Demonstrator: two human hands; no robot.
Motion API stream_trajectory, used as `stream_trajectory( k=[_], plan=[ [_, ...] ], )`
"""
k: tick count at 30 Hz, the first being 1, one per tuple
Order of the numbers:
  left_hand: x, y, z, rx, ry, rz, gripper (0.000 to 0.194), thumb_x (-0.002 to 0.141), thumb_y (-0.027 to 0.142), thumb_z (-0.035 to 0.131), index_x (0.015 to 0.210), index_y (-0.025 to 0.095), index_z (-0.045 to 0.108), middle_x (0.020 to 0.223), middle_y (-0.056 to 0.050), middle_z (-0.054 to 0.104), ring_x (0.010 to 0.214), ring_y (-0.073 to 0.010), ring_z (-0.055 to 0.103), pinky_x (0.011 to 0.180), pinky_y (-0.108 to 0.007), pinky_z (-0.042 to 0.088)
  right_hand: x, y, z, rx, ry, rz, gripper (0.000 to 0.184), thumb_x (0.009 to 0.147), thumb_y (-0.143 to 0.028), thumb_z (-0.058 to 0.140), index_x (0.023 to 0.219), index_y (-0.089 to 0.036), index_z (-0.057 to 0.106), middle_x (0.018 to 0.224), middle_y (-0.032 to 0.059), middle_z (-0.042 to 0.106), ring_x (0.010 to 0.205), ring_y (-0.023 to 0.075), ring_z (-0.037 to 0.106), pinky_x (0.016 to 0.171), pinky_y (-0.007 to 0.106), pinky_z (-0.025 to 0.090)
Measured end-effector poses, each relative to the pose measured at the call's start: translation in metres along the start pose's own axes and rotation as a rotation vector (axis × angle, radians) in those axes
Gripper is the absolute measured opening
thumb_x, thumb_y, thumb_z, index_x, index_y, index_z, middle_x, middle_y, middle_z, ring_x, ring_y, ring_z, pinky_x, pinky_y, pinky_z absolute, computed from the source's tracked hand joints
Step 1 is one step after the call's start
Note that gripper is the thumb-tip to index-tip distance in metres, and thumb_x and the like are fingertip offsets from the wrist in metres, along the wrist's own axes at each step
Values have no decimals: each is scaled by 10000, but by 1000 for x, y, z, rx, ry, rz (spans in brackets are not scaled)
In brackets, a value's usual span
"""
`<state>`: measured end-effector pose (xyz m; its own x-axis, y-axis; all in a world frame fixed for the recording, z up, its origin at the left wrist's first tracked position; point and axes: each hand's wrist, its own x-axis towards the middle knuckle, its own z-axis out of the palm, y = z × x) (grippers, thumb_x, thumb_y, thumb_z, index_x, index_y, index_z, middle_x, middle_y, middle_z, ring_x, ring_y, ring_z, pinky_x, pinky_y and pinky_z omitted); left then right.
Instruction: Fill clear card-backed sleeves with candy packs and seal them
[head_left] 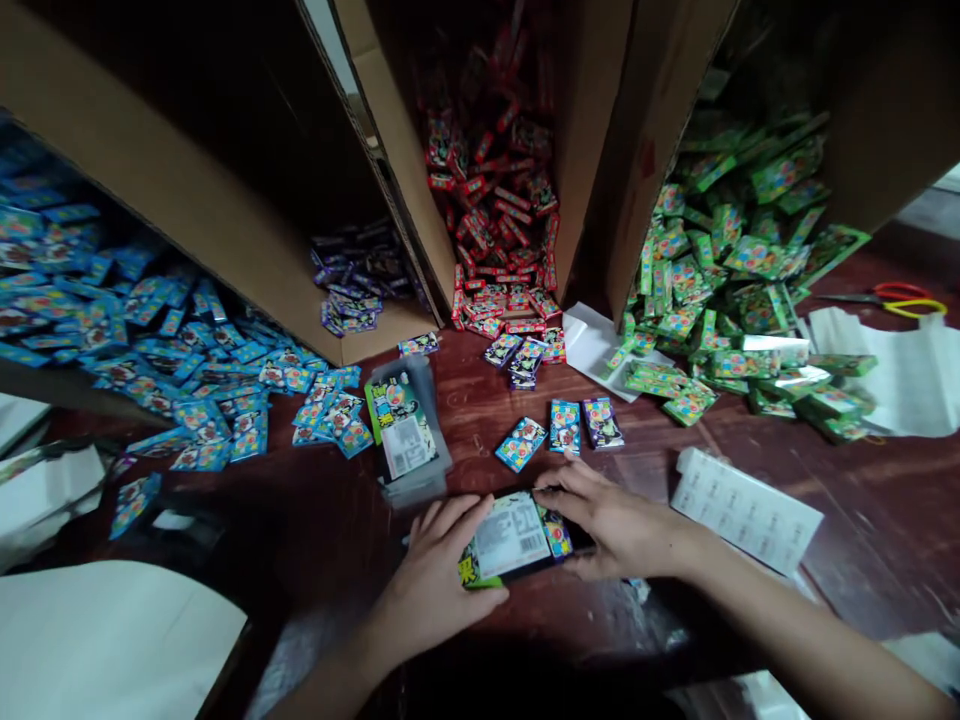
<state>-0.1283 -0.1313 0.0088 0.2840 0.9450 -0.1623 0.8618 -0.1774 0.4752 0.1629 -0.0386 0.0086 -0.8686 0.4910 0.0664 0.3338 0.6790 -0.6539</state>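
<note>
While our left hand (pixel 439 570) holds one end of the labelled package (pixel 510 535), our right hand (pixel 622 525) holds the other, thumbs on the near side and fingers on the far side. It lies between them, near the middle of the table's (pixel 465 400) near edge, neither hand clearly nearer. Its long axis runs left to right, the right end slightly farther from us. Beyond our hands lie the sleeved stack (pixel 409 440) and three small packets (pixel 565 427).

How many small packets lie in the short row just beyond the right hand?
3: a slanted blue packet at left, another blue packet in the middle, a purple packet at right.
</note>
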Motion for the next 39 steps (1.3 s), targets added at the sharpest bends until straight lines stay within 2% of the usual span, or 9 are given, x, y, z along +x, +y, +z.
stream_trajectory(
  k=[5, 11, 16, 21, 25, 29, 32, 35, 39],
  plan=[
    [14, 5, 7, -10, 100, -43, 851, 733, 335, 764, 1501, 309, 398, 1457, -66, 515, 1325, -326, 484, 1115, -511, 394, -8, 3, 0, -14, 219, 153, 785, 771, -632, 744, 1372, -167, 549, 1399, 196, 514, 1318, 324, 490, 1156, 549, 334],
    [43, 11, 6, 85, 112, 52, 919, 708, 432, 800, 1512, 318, 369, 1486, -74, 493, 1317, -352, 483, 1093, -543, 386, -15, 17, -25, -167, 304, 166, 692, 818, -664, 675, 1354, -238, 574, 1452, 153, 493, 1329, 329, 462, 1145, 562, 316],
    [160, 35, -34, 226, 219, 273, 694, 844, 506, 675, 1447, 244, 450, 1548, -118, 418, 1388, -361, 373, 1109, -546, 335, -31, 79, -93, -614, 422, 559, 550, 914, -402, 637, 1394, -153, 536, 1353, 191, 553, 1247, 369, 461, 1069, 547, 362],
    [307, 65, -48, 343, 100, 320, 670, 790, 313, 692, 1400, 137, 479, 1361, -170, 582, 1267, -374, 460, 1046, -524, 374, -29, 111, -122, -676, 334, 627, 219, 918, -289, 589, 1074, -196, 710, 1072, 145, 659, 1113, 341, 521, 970, 484, 403],
    [350, 71, -44, 352, 75, 289, 708, 669, 298, 767, 1318, 122, 546, 1276, -170, 610, 1193, -390, 494, 1009, -526, 393, -40, 99, -124, -469, 500, 648, 306, 978, -392, 495, 1119, -175, 659, 1046, 127, 669, 987, 268, 599, 874, 402, 477],
    [308, 78, -49, 313, 198, 288, 761, 724, 393, 737, 1383, 119, 475, 1381, -181, 489, 1285, -406, 408, 1085, -553, 307, -58, 50, -89, 435, 732, 674, 464, 961, -474, 514, 1354, -228, 504, 1087, 71, 674, 917, 217, 644, 762, 349, 539],
    [232, 84, -48, 199, 252, 382, 721, 750, 405, 713, 1374, 142, 466, 1372, -134, 487, 1299, -355, 418, 1113, -514, 316, -67, 2, -31, 826, 511, 673, 482, 950, -438, 557, 1408, -311, 483, 1204, 38, 652, 961, 188, 640, 811, 337, 543],
    [143, 89, -31, 76, 122, 387, 763, 741, 350, 716, 1428, 193, 423, 1357, -106, 503, 1268, -327, 460, 1113, -503, 359, -81, -24, 21, 898, 356, 680, 401, 967, -430, 530, 1336, -272, 536, 1008, 22, 666, 830, 167, 628, 742, 313, 543],
    [58, 97, 6, -182, 5, 275, 783, 737, 290, 716, 1449, 266, 391, 1409, -96, 453, 1314, -307, 467, 1140, -456, 405, -109, -14, 39, 649, 494, 739, 361, 955, -431, 554, 1262, -243, 528, 959, 29, 666, 858, 194, 642, 784, 345, 551]
  ],
)
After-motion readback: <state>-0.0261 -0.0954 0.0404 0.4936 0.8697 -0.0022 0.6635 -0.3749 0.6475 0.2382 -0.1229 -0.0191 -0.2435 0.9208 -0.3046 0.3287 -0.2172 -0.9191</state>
